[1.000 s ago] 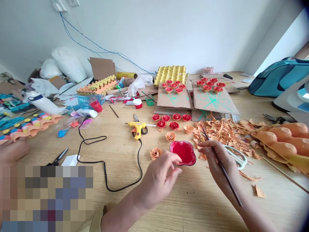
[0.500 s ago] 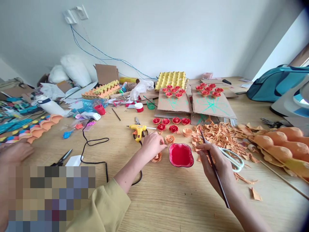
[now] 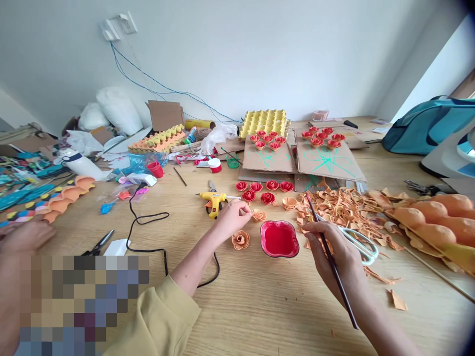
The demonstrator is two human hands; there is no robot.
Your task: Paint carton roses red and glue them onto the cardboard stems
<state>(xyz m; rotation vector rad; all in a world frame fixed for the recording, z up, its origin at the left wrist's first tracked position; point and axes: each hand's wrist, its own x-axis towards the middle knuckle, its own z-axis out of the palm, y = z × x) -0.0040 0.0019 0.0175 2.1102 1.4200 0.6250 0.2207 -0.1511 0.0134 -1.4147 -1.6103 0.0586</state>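
My left hand [image 3: 233,217] pinches the left edge of an unpainted orange rose [image 3: 260,215], which looks slightly tilted. Below it another orange rose [image 3: 240,240] lies on the table. A thin dark paintbrush [image 3: 330,257] with a red tip is held in my right hand [image 3: 336,252], tip pointing up and away. Between my hands stands a scalloped dish [image 3: 279,239] of red paint. Behind the dish is a plain orange paper cup shape [image 3: 289,203], with several red-painted roses [image 3: 267,198] farther back.
A yellow glue gun [image 3: 213,201] lies beyond my left wrist, its black cord trailing. Orange scraps [image 3: 343,212] and pale-handled scissors [image 3: 361,244] are at right, near an orange egg tray [image 3: 434,222]. Cardboard [image 3: 326,163] bears red flowers. Another person's hand [image 3: 27,235] is at left.
My left hand has shifted slightly up and left, uncovering the lower orange rose. The rose at its fingertips has tilted. My right hand keeps the paintbrush nearly still.
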